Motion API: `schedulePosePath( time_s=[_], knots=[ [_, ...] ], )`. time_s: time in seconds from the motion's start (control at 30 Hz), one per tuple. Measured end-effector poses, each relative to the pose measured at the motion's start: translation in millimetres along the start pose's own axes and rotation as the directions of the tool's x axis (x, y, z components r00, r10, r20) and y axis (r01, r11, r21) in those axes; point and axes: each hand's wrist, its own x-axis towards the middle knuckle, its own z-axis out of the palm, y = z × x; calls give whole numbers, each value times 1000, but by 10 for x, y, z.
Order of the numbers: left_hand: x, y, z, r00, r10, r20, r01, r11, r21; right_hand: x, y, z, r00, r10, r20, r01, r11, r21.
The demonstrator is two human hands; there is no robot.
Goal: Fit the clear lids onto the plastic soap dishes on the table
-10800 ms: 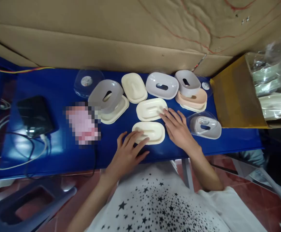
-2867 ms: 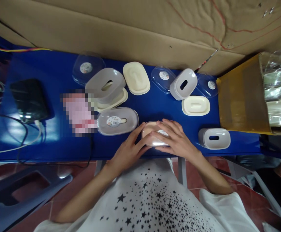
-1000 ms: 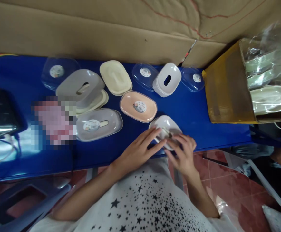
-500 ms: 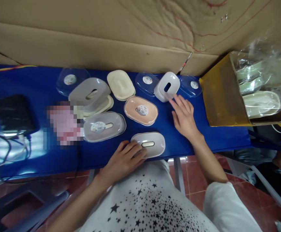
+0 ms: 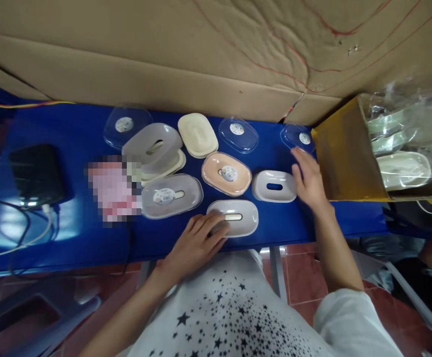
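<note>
My left hand [image 5: 201, 233] rests with extended fingers over the left end of a grey soap dish [image 5: 248, 220], which has a pale strip in its middle slot. My right hand [image 5: 308, 181] is open, fingers spread, by the right end of a grey slotted tray [image 5: 274, 194]. Its fingertips point to a clear lid with a round label [image 5: 297, 137]. Between the hands and the wall lies a peach soap dish [image 5: 216, 171] under a labelled clear cover. Left of it sits a grey labelled dish [image 5: 188, 193].
Along the back are a cream dish [image 5: 197, 134], more clear lids [image 5: 243, 141] and a grey slotted piece [image 5: 137, 146] on cream ones. A cardboard box [image 5: 338, 153] of wrapped green dishes stands right. A black device [image 5: 35, 173] with cables lies left. Cardboard [image 5: 164, 79] lines the wall.
The grey slotted tray has come from the back toward me and turned lengthwise. My right hand has shifted right and is now beside it. My left hand stays at its dish.
</note>
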Motion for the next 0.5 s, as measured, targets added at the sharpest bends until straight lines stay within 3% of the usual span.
schedulePosePath(
  time_s=[0.1,0.17,0.37,0.5],
  knots=[
    [-22,-5,-12,1000,-22,19,22,1000,4,234,383,13,994,106,11,-104,987,-124],
    [-69,-9,-20,999,-41,12,41,999,-3,99,434,13,992,120,28,-114,981,-159],
    [-162,-31,-66,1000,16,-9,-16,998,-58,-1124,-31,-73,959,224,-174,-256,948,-191],
    [-46,10,-46,994,95,49,-91,993,-75,-1687,-286,-177,942,289,-172,-312,942,-121]
  ],
)
